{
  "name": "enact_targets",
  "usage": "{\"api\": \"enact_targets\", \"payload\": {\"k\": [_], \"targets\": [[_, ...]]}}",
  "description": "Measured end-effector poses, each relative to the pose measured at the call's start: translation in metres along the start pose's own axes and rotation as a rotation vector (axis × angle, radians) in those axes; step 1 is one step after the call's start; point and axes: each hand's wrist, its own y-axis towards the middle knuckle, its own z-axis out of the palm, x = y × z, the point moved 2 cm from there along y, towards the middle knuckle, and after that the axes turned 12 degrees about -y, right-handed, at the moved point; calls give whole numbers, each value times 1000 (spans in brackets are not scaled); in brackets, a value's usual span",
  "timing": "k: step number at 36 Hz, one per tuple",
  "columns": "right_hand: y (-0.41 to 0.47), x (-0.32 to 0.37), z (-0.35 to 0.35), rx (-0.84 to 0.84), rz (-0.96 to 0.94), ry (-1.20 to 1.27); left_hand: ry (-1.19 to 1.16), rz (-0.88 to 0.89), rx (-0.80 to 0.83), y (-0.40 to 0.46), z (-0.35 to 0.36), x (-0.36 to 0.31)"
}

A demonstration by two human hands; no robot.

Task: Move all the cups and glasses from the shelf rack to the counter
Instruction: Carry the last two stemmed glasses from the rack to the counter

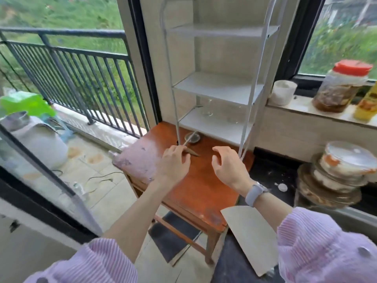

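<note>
Head view. Nearest the lens: two lilac striped sleeves (326,248), pushed up the forearms, a pale grey wristwatch (255,193) sitting on the right wrist. Reaching forward over a worn reddish-brown wooden table (201,193): left hand (174,163) hovering palm-down with fingers loosely curled, empty, beside a brown pointed wooden piece (192,152) lying on the table; contact between them unclear. Right hand (227,165) spreading wide, fingers arched, gripping nothing, near the front right leg of a white metal shelf rack (219,88) standing at the table's far end. Resting on the rack's lowest shelf: two clear drinking glasses, one towards the left (206,108), another towards the right (233,117), both blurred and faint. Lying under that shelf on the tabletop: a small round dark dish (192,137). Sitting on the pale window ledge (302,107) to the right: a white cup (284,92), a red-lidded plastic jar (342,86) and a yellow bottle (367,103). Standing below the ledge: a stack of soiled bowls (336,172). Running along the left: a dark balcony railing (67,64).
</note>
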Motion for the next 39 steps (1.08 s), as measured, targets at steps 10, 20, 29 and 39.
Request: {"api": "enact_targets", "payload": {"k": [10, 20, 29, 39], "targets": [[84, -15, 34, -38, 186, -51, -54, 88, 93, 117, 45, 37], [175, -49, 64, -271, 509, 162, -173, 99, 211, 224, 107, 73], [221, -94, 73, -511, 693, 473, -415, 60, 253, 285, 142, 78], [242, -85, 59, -538, 665, 651, -889, -115, 291, 308, 139, 56]]}}
